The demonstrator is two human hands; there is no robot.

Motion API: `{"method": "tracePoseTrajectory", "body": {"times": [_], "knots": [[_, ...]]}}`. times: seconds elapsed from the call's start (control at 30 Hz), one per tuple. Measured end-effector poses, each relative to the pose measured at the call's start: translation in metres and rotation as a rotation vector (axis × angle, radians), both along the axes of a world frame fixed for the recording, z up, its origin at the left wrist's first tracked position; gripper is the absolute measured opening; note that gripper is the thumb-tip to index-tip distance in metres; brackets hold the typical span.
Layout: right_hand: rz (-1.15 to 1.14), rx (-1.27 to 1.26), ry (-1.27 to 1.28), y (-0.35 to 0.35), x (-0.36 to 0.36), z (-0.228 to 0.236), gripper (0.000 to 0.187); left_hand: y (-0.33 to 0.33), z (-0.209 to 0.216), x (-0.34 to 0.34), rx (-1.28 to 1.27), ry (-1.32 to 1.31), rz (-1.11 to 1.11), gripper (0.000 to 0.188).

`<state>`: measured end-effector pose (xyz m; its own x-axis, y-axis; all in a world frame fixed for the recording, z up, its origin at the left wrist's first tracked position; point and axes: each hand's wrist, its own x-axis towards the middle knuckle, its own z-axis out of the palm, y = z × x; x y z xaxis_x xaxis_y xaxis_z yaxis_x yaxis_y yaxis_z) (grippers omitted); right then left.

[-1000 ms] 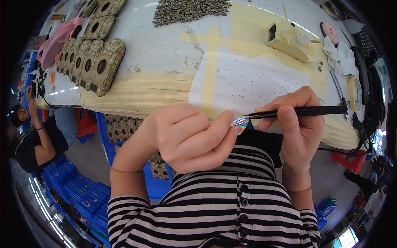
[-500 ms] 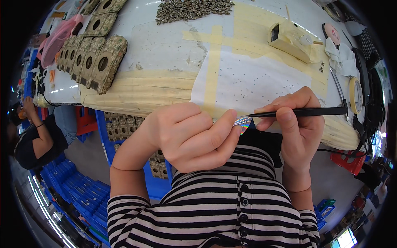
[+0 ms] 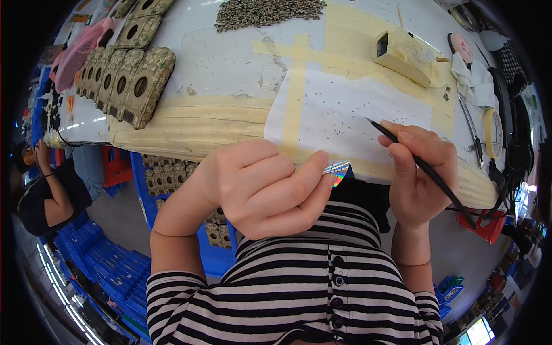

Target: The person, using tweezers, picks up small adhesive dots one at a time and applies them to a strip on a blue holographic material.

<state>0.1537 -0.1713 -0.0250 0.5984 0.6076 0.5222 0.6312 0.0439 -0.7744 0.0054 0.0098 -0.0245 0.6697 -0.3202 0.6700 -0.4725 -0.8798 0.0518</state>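
Black tool (image 3: pixel 440 182), perhaps tweezers, juts beyond right hand (image 3: pixel 420 191).

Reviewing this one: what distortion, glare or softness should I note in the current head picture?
Head view: fisheye bends the table's front edge and blackens the corners; rainbow glare on the shiny piece in the left hand; tweezers in the right hand look sharp; specks on the paper are too small to identify.

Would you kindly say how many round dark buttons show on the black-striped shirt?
4, down the shirt front: top button, second button, third button, bottom button; more may be hidden.
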Motion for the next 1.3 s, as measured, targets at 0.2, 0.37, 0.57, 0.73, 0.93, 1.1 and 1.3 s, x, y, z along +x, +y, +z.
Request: {"method": "tracePoseTrajectory", "body": {"times": [0.2, 0.37, 0.57, 0.73, 0.93, 1.1, 1.3], "knots": [[0.021, -0.054, -0.108, 0.005, -0.002, -0.005, 0.022, 0.000, -0.002, 0.000, -0.023, -0.007, -0.001, 0.025], [-0.004, -0.087, -0.033, 0.003, -0.003, -0.002, 0.021, 0.000, -0.002, 0.000, -0.037, -0.010, 0.009, 0.027], [-0.008, -0.038, 0.077, -0.001, -0.004, -0.001, 0.022, 0.007, 0.004, 0.008, -0.140, 0.040, -0.012, 0.025], [-0.029, -0.043, 0.114, -0.003, -0.004, -0.004, 0.022, 0.014, 0.008, 0.021, -0.530, 0.208, 0.047, 0.023], [-0.026, -0.080, 0.065, -0.001, -0.002, -0.002, 0.021, 0.017, 0.015, 0.023, -0.628, 0.300, 0.046, 0.020], [-0.009, 0.021, 0.122, -0.004, -0.003, -0.001, 0.024, 0.021, 0.017, 0.023, -0.749, 0.385, 0.068, 0.017], [0.172, 0.110, -0.005, -0.002, -0.008, 0.009, 0.030, 0.020, 0.023, 0.024, -1.243, 0.730, 0.167, 0.014]]}}
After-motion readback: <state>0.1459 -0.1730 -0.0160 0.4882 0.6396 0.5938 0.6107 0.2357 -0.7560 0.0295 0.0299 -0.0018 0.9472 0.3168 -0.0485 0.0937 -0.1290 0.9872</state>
